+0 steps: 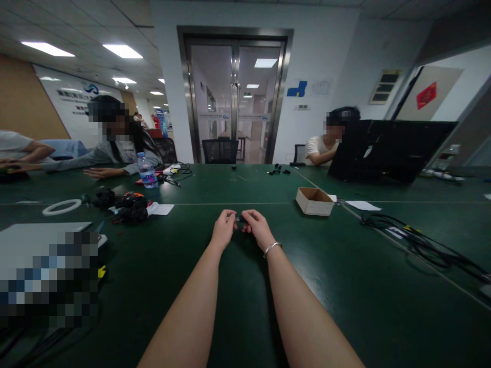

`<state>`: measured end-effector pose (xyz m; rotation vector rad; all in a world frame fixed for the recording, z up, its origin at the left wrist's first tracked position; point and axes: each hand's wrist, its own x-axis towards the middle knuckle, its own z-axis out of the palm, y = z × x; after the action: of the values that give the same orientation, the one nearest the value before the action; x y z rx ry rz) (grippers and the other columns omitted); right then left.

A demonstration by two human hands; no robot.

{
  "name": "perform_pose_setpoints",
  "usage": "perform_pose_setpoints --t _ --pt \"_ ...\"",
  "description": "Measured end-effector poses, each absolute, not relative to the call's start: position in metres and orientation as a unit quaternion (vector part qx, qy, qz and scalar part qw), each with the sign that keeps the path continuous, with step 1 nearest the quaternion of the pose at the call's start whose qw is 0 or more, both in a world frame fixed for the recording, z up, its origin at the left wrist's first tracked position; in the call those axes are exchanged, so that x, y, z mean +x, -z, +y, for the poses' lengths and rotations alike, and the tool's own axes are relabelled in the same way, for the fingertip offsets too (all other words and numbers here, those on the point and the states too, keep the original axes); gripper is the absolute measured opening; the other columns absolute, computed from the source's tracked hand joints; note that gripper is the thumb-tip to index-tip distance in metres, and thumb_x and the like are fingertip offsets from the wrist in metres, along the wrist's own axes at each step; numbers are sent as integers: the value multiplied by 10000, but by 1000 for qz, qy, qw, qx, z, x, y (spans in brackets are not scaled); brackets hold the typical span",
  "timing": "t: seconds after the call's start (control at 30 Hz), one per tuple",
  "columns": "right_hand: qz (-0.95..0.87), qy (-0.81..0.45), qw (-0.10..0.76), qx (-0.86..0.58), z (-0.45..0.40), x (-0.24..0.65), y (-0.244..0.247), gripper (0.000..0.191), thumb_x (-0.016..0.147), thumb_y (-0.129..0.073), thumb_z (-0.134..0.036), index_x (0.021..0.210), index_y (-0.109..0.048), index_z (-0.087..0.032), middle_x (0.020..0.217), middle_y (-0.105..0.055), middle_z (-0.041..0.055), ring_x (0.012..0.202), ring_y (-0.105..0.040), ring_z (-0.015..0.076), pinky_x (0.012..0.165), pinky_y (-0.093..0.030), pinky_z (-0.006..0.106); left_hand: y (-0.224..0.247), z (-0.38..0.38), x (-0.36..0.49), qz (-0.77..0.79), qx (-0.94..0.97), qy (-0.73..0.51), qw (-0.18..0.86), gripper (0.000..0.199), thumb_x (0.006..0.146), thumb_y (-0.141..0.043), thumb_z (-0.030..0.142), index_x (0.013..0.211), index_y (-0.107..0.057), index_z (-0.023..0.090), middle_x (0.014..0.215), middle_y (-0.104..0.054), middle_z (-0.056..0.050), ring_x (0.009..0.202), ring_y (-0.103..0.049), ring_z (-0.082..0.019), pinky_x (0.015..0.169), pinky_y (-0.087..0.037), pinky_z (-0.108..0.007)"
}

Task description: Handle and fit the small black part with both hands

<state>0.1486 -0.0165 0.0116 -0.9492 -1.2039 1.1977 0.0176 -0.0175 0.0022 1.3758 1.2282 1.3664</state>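
Note:
Out over the green table (245, 191), my two hands meet in front of me. My right hand (258, 227), a silver bracelet at its wrist, pinches a small black object (241, 219) between thumb and fingertips. My left hand (224, 228) is closed in a pinch at the other end of it, where a lighter, greyish bit shows. The object is too small for me to tell its kind, and the fingers cover part of it. An open cardboard box (314, 205) stands to the right of my hands.
Several small black pieces (279, 170) lie farther back. On the left are a water bottle (147, 171), a dark tangled heap (128, 204) and a white ring (62, 207). Black cables (425, 240) and a large monitor (391, 151) occupy the right. Other people sit across the table.

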Motion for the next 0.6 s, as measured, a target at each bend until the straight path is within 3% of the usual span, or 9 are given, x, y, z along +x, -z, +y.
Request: perform_pose_setpoints --t 0.27,0.47,0.6 --pt "-520 -513 555 -397 -14 148 -9 430 652 -702 -547 814 -598 -164 465 -519 -49 400 -465 90 409 -343 191 -2 -19 17 484 557 -540 405 245 829 -494 344 1007 -539 182 634 -520 19 532 -484 -101 478 -337 -188" --pt "-522 -514 556 -393 -15 148 -9 428 654 -707 -542 820 -595 -164 489 -533 -41 407 -464 90 403 -344 192 -4 -18 18 489 552 -532 417 364 867 -465 362 1185 -454 187 631 -527 25 522 -480 -109 511 -347 -211" --pt "-516 -518 557 -394 -14 148 -9 433 644 -717 -535 835 -598 -164 496 -537 -44 401 -447 83 415 -383 200 -6 -20 18 488 545 -543 412 432 820 -550 332 1213 -444 187 669 -552 21 566 -511 -115 549 -370 -216"
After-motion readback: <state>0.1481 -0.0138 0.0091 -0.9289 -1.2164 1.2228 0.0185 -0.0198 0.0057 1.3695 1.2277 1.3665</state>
